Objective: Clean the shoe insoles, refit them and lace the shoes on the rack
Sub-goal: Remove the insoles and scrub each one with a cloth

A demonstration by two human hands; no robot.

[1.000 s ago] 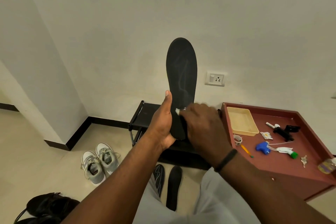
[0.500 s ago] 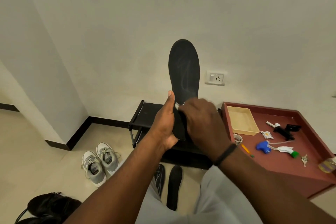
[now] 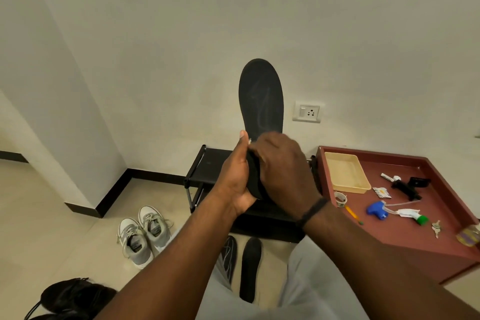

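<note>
A black insole point(image 3: 261, 97) stands upright in front of me, toe end up, with faint pale streaks on its face. My left hand point(image 3: 237, 176) grips its heel end from the left, thumb pointing up along the edge. My right hand point(image 3: 281, 163) covers the lower half of the insole and pinches a small white wipe point(image 3: 250, 141), of which only a tip shows. Two more black insoles point(image 3: 250, 265) lie on the floor between my knees. A black shoe rack point(image 3: 207, 166) stands against the wall behind my hands.
Grey sneakers point(image 3: 142, 234) sit on the floor at the left, black shoes point(image 3: 70, 296) at the bottom left. A red-brown table point(image 3: 405, 226) on the right carries a beige tray point(image 3: 346, 171), a blue spray head, keys and small items.
My right hand with the wipe has slid up the insole, from the heel area to mid-length. The insole has shifted slightly right and tilted.
</note>
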